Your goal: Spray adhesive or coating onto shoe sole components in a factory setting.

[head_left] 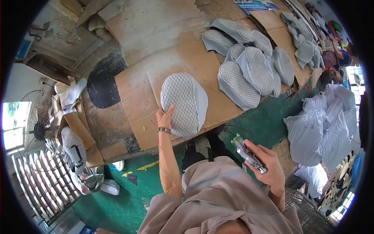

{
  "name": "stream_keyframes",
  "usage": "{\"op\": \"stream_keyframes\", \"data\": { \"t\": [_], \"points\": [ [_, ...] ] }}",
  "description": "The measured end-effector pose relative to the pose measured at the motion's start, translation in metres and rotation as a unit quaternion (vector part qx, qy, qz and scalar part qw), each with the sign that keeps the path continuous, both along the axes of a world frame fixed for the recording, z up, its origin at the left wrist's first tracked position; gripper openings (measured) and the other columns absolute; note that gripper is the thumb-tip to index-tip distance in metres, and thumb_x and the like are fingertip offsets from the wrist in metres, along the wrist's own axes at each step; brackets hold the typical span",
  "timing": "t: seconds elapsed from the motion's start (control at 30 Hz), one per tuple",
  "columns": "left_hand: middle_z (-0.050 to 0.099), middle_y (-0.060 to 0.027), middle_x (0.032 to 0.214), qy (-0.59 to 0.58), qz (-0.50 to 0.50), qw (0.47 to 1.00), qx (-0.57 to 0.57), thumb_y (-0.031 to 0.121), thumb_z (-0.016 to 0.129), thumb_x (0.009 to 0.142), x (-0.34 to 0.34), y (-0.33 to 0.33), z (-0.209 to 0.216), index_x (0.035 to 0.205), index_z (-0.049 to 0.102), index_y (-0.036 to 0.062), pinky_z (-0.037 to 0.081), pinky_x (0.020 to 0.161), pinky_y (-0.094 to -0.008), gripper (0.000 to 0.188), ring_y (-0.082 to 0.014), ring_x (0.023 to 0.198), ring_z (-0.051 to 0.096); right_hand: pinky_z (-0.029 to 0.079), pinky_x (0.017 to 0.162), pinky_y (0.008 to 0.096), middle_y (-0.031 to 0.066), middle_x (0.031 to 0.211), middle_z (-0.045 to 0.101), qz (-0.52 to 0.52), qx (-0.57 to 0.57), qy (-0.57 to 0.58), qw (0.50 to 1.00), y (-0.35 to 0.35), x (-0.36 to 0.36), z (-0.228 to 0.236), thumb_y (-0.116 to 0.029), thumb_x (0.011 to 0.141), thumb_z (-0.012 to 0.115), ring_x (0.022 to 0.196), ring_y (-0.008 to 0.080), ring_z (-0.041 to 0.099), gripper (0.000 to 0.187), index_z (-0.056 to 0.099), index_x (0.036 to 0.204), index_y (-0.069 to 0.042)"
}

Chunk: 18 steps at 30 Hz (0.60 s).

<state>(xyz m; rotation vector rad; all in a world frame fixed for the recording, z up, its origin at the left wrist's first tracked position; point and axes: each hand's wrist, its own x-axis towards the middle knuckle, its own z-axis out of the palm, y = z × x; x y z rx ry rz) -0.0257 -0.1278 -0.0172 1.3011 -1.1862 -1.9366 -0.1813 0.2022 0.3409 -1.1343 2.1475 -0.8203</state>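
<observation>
A grey oval cover (184, 102) with diamond quilting and a smooth side band rests on the cardboard-topped table. My left hand (166, 116) grips its near left edge, thumb lying over the quilted face. Held off the table at the right, in front of my body, is a silver hand tool (251, 156) with a green end. My right hand (269, 165) is wrapped round it; I cannot make out the tool's exact kind. Several similar quilted covers (255, 72) lie in an overlapping pile to the right on the table.
Brown cardboard (146, 130) covers much of the table. Another heap of grey covers (306, 52) sits at the far right, with a person (344, 56) beyond. Full white sacks (321, 132) stand on the right. A fan (39, 128) and an open carton (80, 128) are at the left.
</observation>
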Motion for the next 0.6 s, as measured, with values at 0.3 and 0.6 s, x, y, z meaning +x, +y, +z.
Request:
{"op": "stream_keyframes", "data": {
  "t": [0.3,0.6],
  "points": [
    [0.075,-0.0134,0.122,-0.010,0.121,0.991,-0.064,0.012,0.085,0.087,0.009,-0.013,-0.041,0.133,0.065,-0.0056,0.053,0.097,-0.0382,0.052,-0.0238,0.110,0.070,0.053,0.072,0.0354,0.0190,0.098,0.070,0.007,-0.009,0.013,1.000,-0.003,0.002,0.003,0.004,0.081,0.079,0.080,0.0337,0.069,0.067,0.060,0.145,0.000],
    [0.045,-0.0235,0.160,-0.300,0.042,0.864,-0.403,0.030,0.086,0.084,-0.023,0.045,0.000,0.158,0.043,0.0045,0.034,0.120,-0.0548,0.089,-0.0448,0.147,0.042,0.053,0.072,0.0371,0.0187,0.098,0.071,-0.028,0.004,0.002,1.000,0.008,0.001,-0.002,0.003,0.082,0.079,0.078,0.0333,0.067,0.066,0.060,0.145,0.000]
  ]
}}
